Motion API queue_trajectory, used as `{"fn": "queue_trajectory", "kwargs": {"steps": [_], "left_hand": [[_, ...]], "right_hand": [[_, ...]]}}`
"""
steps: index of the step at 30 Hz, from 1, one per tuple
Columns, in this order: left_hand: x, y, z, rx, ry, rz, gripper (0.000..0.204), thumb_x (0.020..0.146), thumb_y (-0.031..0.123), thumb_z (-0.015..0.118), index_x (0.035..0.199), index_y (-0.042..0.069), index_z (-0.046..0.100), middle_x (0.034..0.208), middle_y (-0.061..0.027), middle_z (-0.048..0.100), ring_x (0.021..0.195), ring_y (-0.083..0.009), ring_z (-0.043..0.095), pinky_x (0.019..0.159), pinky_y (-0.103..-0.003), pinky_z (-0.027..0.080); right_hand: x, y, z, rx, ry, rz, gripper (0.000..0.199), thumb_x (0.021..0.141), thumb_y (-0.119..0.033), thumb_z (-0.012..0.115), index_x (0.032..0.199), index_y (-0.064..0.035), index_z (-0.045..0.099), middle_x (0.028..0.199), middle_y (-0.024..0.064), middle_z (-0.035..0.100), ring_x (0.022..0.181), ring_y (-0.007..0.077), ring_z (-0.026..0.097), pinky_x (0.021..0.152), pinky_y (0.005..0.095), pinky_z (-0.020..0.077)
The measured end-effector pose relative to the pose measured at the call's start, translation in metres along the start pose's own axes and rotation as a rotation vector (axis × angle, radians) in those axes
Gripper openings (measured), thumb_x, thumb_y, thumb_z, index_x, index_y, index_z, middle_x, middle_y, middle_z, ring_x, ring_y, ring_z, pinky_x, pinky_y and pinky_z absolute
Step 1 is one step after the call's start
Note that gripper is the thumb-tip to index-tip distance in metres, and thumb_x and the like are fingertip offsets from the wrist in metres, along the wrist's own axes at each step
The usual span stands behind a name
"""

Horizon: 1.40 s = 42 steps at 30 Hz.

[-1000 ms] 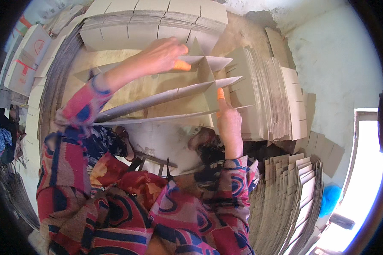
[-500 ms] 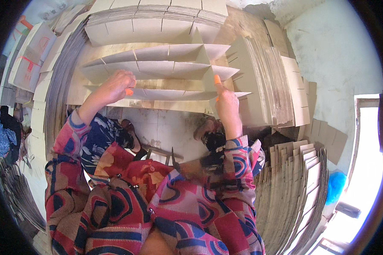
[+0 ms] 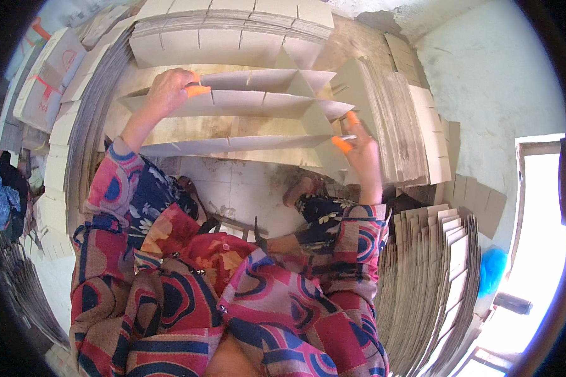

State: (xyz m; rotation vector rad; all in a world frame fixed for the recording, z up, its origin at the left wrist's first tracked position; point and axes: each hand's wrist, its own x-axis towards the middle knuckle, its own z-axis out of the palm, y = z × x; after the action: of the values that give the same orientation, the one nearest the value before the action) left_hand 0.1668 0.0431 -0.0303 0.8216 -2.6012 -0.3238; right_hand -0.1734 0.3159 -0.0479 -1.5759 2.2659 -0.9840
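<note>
Three long slotted cardboard strips stand on edge before me: a far strip (image 3: pixel 267 80), a middle strip (image 3: pixel 239 103) and a near strip (image 3: pixel 233 146). A cardboard cross strip (image 3: pixel 317 122) meets them near their right ends. My left hand (image 3: pixel 166 93), orange covers on its fingertips, is closed at the left part of the far and middle strips; it seems to pinch cardboard, though the hand hides the exact grip. My right hand (image 3: pixel 363 154), also with orange covers, is beside the right ends of the middle and near strips, thumb and forefinger apart.
Stacks of slotted cardboard line the back (image 3: pixel 233 25), the left (image 3: pixel 85 113) and the right (image 3: pixel 390 125) of the wooden board (image 3: pixel 245 127). More cardboard pieces (image 3: pixel 427 270) stand at lower right, near a blue bag (image 3: pixel 493 270). My legs straddle the floor in front.
My left hand has moved away from me, from the near strips to the farther ones. My right hand has shifted right and nearer, its thumb and forefinger spreading. The cross strip leans more to the right.
</note>
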Motion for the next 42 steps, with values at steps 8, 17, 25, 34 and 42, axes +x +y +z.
{"fn": "queue_trajectory", "kwargs": {"steps": [8,17,25,34,42], "left_hand": [[0.005,-0.061,0.008,-0.019,0.092,0.016,0.026,0.078,0.028,0.069,0.088,0.004,0.067,0.084,-0.0126,0.067,0.079,-0.0302,0.062,0.068,-0.040,0.049],[0.008,-0.080,0.009,0.120,-0.288,-0.096,0.017,0.069,0.011,0.074,0.081,0.003,0.066,0.077,-0.0172,0.063,0.075,-0.0334,0.062,0.066,-0.042,0.047],[-0.016,-0.066,-0.001,0.120,0.246,0.073,0.031,0.073,0.021,0.075,0.096,0.003,0.067,0.084,-0.0151,0.066,0.080,-0.0352,0.061,0.073,-0.042,0.049],[-0.045,0.092,0.006,0.032,-0.046,0.188,0.030,0.078,0.021,0.070,0.097,-0.001,0.065,0.087,-0.0161,0.066,0.080,-0.0318,0.061,0.072,-0.040,0.049],[-0.060,0.076,0.060,-0.184,-0.047,0.168,0.016,0.077,0.014,0.068,0.087,0.002,0.066,0.077,-0.0144,0.064,0.071,-0.0330,0.061,0.062,-0.041,0.049]], "right_hand": [[-0.003,0.009,-0.043,-0.848,0.107,0.277,0.057,0.076,-0.019,0.073,0.123,-0.0001,0.047,0.107,0.0196,0.058,0.101,0.0367,0.056,0.083,0.0444,0.0481],[0.000,0.050,-0.030,-0.861,0.067,0.223,0.031,0.078,-0.009,0.067,0.101,-0.0021,0.048,0.097,0.0188,0.060,0.094,0.0364,0.061,0.072,0.0452,0.0517],[-0.003,0.066,-0.039,-0.762,0.265,0.244,0.020,0.084,-0.013,0.060,0.101,-0.0093,0.049,0.080,0.0184,0.064,0.076,0.0358,0.065,0.063,0.0481,0.0505],[0.004,-0.072,-0.080,-0.290,0.594,-0.111,0.038,0.083,-0.017,0.071,0.118,-0.0089,0.059,0.069,0.0072,0.062,0.050,0.0113,0.037,0.046,0.0246,0.0360],[-0.017,-0.110,-0.034,-0.067,0.215,-0.097,0.053,0.079,-0.007,0.073,0.129,-0.0103,0.057,0.075,0.0135,0.064,0.055,0.0055,0.039,0.051,0.0218,0.0416]]}}
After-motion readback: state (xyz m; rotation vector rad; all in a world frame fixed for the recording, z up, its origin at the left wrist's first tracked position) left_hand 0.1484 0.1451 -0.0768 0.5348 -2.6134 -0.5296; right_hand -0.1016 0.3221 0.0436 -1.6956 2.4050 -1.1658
